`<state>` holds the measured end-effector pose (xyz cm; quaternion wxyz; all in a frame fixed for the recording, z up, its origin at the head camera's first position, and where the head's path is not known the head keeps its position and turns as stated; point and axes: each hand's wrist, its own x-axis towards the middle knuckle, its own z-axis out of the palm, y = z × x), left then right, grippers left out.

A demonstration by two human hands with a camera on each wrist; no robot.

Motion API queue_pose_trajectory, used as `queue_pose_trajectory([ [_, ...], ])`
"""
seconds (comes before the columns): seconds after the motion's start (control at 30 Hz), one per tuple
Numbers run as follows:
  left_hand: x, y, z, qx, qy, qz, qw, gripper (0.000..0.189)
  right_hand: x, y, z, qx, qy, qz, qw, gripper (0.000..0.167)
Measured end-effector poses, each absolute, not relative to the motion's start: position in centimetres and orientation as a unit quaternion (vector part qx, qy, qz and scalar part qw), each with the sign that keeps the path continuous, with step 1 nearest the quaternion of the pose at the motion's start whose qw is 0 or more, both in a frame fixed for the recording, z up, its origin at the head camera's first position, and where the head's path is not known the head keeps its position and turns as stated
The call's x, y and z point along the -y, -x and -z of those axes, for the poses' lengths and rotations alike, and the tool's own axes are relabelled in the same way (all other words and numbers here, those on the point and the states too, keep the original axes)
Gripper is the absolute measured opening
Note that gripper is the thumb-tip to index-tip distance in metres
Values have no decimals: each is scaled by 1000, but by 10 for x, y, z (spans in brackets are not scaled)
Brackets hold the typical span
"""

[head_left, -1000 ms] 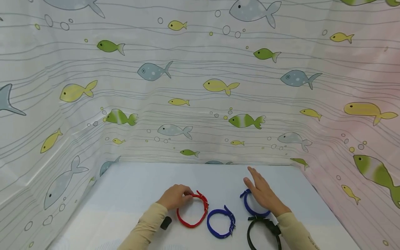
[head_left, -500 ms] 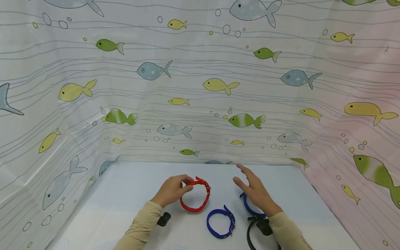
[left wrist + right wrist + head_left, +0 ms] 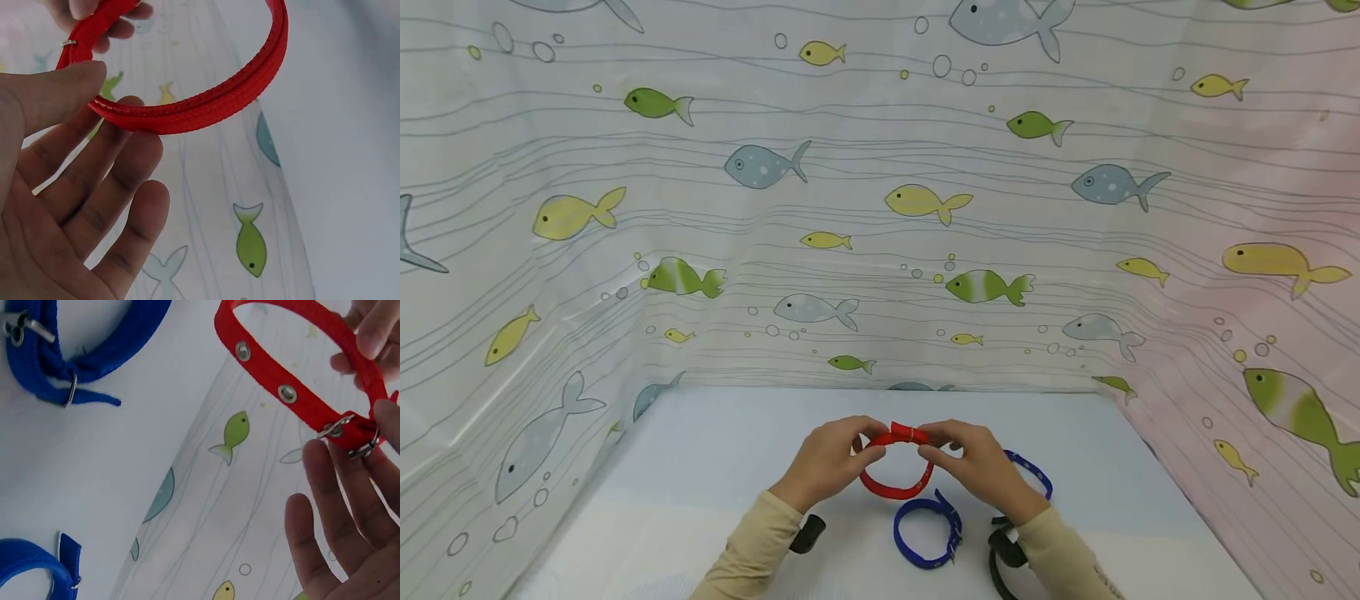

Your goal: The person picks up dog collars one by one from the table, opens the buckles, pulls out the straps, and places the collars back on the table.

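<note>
A red collar (image 3: 891,492) with metal eyelets and a buckle is held up above the white table, closed into a loop. My left hand (image 3: 829,460) pinches its left side between thumb and fingers; in the left wrist view the other fingers spread below the band. On the opposite side my right hand (image 3: 981,467) grips the collar by its buckle (image 3: 362,445), thumb against fingertips. One blue collar (image 3: 925,563) lies just below the red one. Another blue collar (image 3: 1036,471) is partly hidden behind my right hand.
A black collar (image 3: 995,575) lies at the front right, mostly covered by my right forearm. Small black devices (image 3: 808,534) sit at both wrists. A fish-patterned curtain (image 3: 880,292) stands along the back and sides of the white table (image 3: 715,450).
My left hand has lifted the red collar off the table and carried it to the right. My right hand has come in leftward from above the second blue collar and taken hold of its buckle end.
</note>
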<state>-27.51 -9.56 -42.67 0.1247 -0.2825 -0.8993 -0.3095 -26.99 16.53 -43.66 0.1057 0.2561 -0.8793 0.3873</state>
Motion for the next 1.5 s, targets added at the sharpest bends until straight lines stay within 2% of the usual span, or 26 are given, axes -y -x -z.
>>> queue_pose_trajectory([
  [0.13, 93, 271, 423, 892, 303, 309, 131, 30, -162, 266, 435, 871, -278, -383, 136, 27],
  [0.3, 89, 270, 421, 878, 330, 320, 135, 36, -154, 261, 430, 861, -308, -375, 154, 26],
  [0.8, 84, 271, 427, 827, 379, 360, 208, 24, -150, 257, 432, 820, -294, -461, 169, 22],
  [1.17, 89, 270, 426, 834, 349, 340, 258, 25, -143, 251, 430, 812, -208, -532, 121, 22],
  [1.33, 89, 270, 427, 830, 365, 337, 253, 26, -145, 251, 427, 836, -252, -474, 111, 25],
  [1.5, 86, 270, 427, 826, 389, 325, 248, 25, -148, 254, 425, 851, -304, -406, 137, 25],
])
